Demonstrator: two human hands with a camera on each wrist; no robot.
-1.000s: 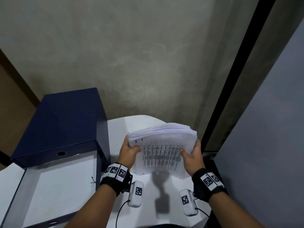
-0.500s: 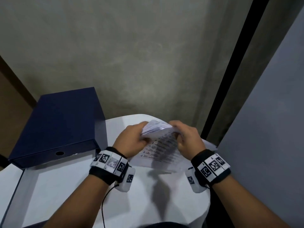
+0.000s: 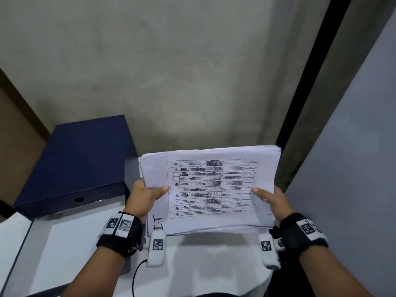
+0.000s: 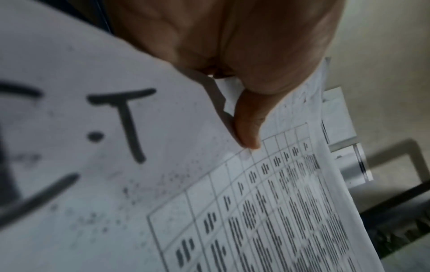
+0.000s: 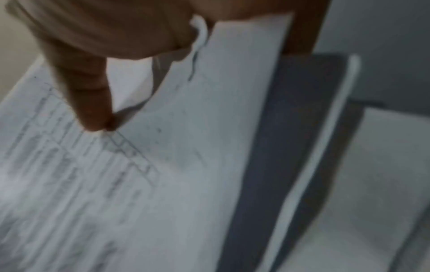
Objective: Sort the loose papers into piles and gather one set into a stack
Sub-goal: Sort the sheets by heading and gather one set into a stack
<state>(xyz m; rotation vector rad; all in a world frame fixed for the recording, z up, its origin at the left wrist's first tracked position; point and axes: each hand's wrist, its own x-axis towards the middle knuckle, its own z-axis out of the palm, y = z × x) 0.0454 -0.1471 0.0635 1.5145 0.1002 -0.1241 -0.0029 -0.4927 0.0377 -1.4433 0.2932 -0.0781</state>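
Observation:
A thick stack of white papers [image 3: 210, 185] hangs level above the white table, its top sheet printed with a table and marked "I.T" by hand near the left corner. My left hand [image 3: 145, 196] grips the stack's left edge, thumb [image 4: 246, 128] lying on the top sheet [image 4: 209, 202]. At the right edge my right hand [image 3: 272, 200] holds it the same way, thumb [image 5: 90, 103] pressed on the paper [image 5: 163, 165]. The fingers of both hands are hidden under the stack.
A dark blue box file [image 3: 79, 166] stands open at the left, its white inside [image 3: 72, 254] toward me. The small white table [image 3: 214, 264] ends just right of my right wrist. A grey wall stands behind and a grey panel [image 3: 353, 168] at the right.
The stack was held on edge with both hands bunched on top; now it is turned flat and long-side across, with one hand at each end, raised nearer the camera.

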